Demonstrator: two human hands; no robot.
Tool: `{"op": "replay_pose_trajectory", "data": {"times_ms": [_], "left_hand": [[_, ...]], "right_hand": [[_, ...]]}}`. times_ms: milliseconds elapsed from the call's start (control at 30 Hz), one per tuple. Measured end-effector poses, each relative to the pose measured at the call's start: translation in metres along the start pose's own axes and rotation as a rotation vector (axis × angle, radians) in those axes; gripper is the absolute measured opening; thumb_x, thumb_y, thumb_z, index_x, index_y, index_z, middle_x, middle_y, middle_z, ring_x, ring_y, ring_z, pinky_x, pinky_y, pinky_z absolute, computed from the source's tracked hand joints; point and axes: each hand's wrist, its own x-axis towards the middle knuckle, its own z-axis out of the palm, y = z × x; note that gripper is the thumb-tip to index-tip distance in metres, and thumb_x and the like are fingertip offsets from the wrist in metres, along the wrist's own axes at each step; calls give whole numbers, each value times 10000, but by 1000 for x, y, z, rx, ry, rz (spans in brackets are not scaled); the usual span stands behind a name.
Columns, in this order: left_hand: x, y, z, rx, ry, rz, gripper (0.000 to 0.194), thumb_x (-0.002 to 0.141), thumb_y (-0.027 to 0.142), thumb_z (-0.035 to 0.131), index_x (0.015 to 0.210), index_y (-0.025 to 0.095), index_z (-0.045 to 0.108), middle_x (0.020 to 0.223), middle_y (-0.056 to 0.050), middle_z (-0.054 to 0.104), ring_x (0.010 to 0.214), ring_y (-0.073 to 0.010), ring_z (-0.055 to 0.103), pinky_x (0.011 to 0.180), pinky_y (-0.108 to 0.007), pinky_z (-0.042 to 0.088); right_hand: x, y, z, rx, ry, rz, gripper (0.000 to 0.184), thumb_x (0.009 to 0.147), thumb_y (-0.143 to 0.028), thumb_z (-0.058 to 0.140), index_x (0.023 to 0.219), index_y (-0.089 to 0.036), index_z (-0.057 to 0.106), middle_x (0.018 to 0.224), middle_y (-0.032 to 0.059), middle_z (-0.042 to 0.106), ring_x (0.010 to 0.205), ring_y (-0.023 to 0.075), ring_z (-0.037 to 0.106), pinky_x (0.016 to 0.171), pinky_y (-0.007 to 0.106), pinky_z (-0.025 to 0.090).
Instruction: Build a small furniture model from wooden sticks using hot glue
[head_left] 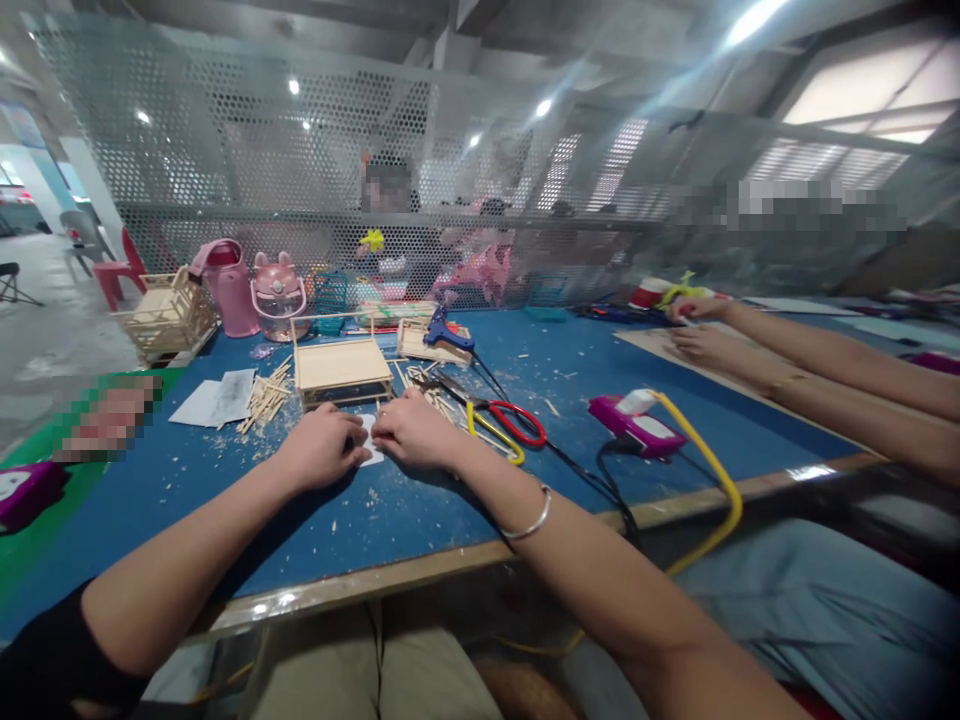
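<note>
My left hand (321, 443) and my right hand (420, 430) meet at the blue tabletop, fingers curled and closed close together. Between them lies a small white paper (370, 452), partly covered by my fingertips. Whatever the fingers pinch is too small and hidden to name. Just beyond stands a little wooden stick frame with a slatted top (342, 366). Thin wooden sticks (267, 397) are piled to its left, and more sticks (442, 400) lie beyond my right hand. Red-handled scissors (529, 424) and a yellow-handled tool (510, 447) rest right of that hand.
A blue glue gun (448, 333) lies by another stick piece behind. Folded papers (216, 398) are at left, a purple power strip (637, 425) with yellow cable at right. Bottles (279, 295) stand along the mesh partition. A co-worker's hands (701, 335) work at the far right.
</note>
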Motion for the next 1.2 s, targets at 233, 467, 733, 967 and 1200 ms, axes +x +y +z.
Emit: {"op": "replay_pose_trajectory", "data": {"times_ms": [233,467,733,967,1200], "left_hand": [[-1,1,0,2,4,-29,252,789,385,480,815,230,678,947,-57,663,905,-232,525,829,-354,382],[3,-13,0,-34,245,-113,332,835,289,389,1036,194,636,1042,-67,644,957,-213,534,862,-323,398],[11,-9,8,26,148,-147,260,797,278,464,989,219,628,923,-76,662,901,-222,563,763,-302,424],[14,-5,0,-232,253,-256,262,713,232,558,960,184,632,833,-53,649,768,-183,580,708,-272,426],[11,5,-2,-1026,284,-652,316,750,165,477,1065,150,467,652,9,603,525,-107,568,592,-249,482]], "right_hand": [[-3,-1,-2,25,14,-15,203,807,-241,495,772,-140,668,769,79,643,759,166,532,693,291,269],[-11,22,-10,333,376,121,170,800,-188,514,743,-125,661,687,46,618,673,123,520,653,229,358],[-9,19,-8,413,456,159,144,770,-185,538,708,-131,656,638,22,591,627,109,505,622,219,367],[-9,27,-7,611,480,292,169,758,-201,514,686,-122,646,673,31,615,647,118,523,628,229,382],[-8,33,-7,952,498,343,213,716,-330,544,670,-132,608,581,-21,531,562,96,446,575,225,350]]}}
